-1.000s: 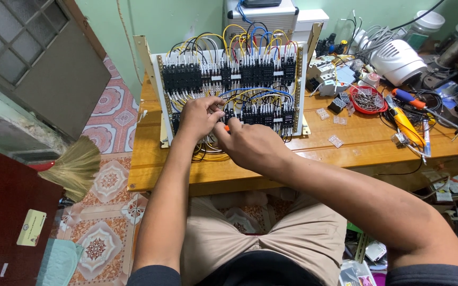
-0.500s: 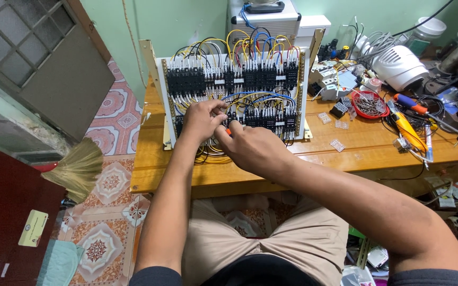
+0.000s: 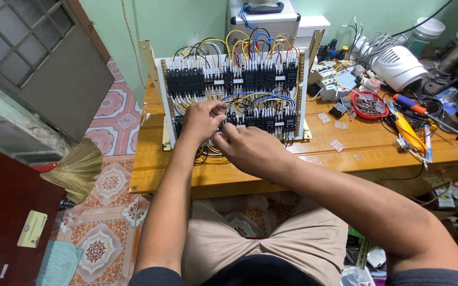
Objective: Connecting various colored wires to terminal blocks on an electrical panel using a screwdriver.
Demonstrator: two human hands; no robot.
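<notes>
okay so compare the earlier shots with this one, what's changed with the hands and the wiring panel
Little has changed. Both hands stay at the lower left of the wiring panel, among its wires. The left hand has shifted slightly up the panel, fingers curled at the terminals, and the right hand sits just below it, close against it. Whether either took hold of a wire cannot be told. The panel, wooden table and red bowl kept their places.
</notes>
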